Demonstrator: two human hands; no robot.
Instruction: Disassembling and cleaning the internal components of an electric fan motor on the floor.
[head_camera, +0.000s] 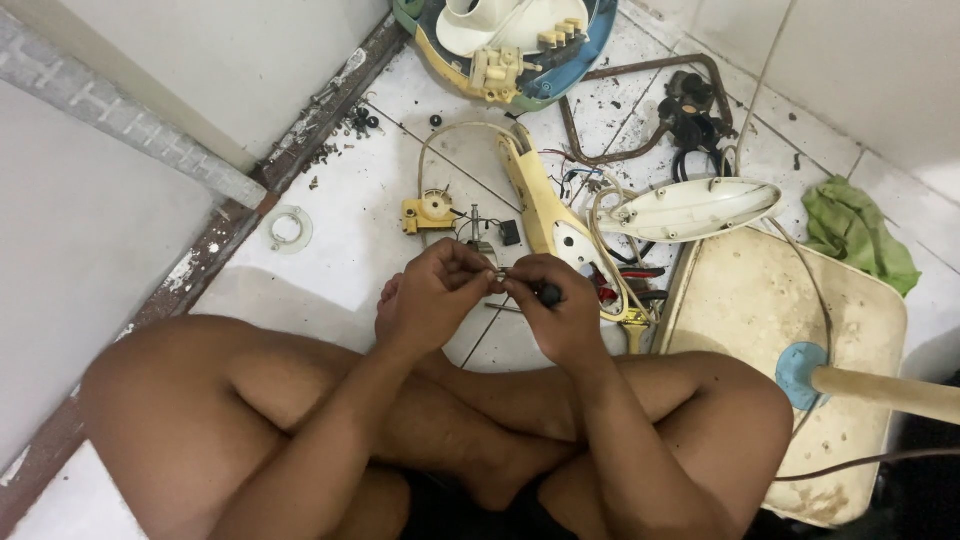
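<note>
— While both hands are bunched that tight over the crossed legs, what is actually pinched there?

— From where I stand, the left hand (432, 290) has its fingers closed narrowly on a small metal part (497, 272), and the right hand (558, 310) is wrapped round a dark-handled tool (549, 294), tip meeting that part. Take the yellow fan neck (535, 195) as the marker: the part sits just below it, a little to the left.

— What could go wrong?

— I'd judge the tip could skid off something that small and jab the left fingertips. If the pinch loosens, the piece drops between the knees. Left of the neck, near the wall rail, loose screws (345, 135) lie scattered, and a white ring (288, 228); it would be lost among them. Just left of the neck, the yellow switch block (428, 212) trails wires.

— And to the right?

— The cream cover (690, 208) and stand base (800, 330) crowd the elbow; a nudge could tug those cords.
</note>
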